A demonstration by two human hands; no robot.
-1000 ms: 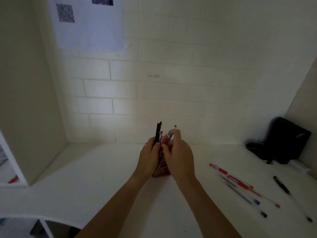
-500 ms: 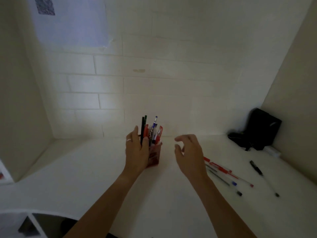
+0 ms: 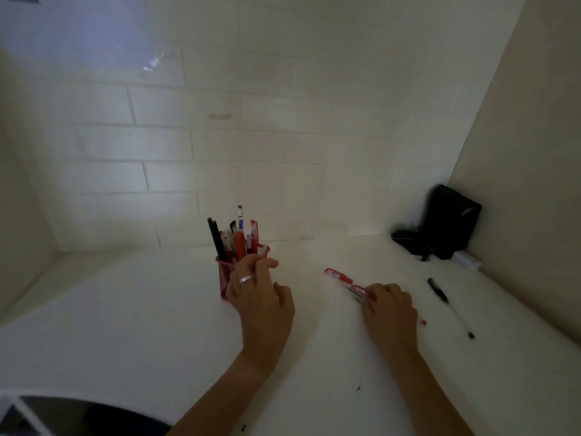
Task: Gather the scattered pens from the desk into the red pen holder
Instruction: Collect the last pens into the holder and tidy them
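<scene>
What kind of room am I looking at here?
Probably a study nook: a white desk boxed in by a painted brick wall, a red pen holder full of pens, a black bag in the corner.

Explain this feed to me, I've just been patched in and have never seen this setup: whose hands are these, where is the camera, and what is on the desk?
There is no machine here: a person works bare-handed, and the single camera sits on their head, looking forward and down. The left hand, with a ring on one finger, wraps around the red pen holder, which stands upright on the white desk and already holds several pens. The right hand rests on a cluster of loose pens; a red pen sticks out beyond its fingers. Whether it has gripped one yet, I cannot tell. A black pen lies apart, further right. A black bag sits in the far corner.
</scene>
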